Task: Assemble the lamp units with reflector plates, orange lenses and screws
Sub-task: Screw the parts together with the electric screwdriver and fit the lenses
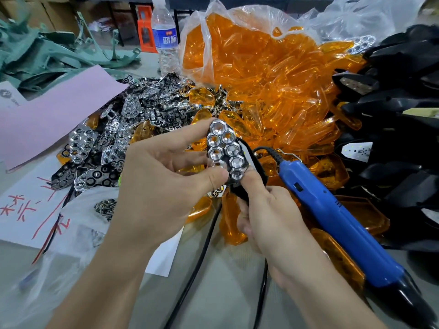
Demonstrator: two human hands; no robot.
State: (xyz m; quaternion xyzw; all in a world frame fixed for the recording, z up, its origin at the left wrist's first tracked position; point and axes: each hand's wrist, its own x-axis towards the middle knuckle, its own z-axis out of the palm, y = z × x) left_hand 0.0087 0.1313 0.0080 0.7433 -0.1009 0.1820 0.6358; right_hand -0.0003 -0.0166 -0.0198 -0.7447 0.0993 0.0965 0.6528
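Hands meet mid-frame: the grip of the left hand (164, 176) pinches a silver reflector plate (225, 150) against a black lamp unit (240, 194), which the right hand (268, 217) clasps from below (orange lenses (261, 79) heaped behind, blue screwdriver (332, 217) lying at lower right).

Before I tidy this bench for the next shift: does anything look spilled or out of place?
Yes. Orange lenses spill from the open plastic bag across the table, mixing with the loose reflector plates, and the blue screwdriver lies on top of some lenses.
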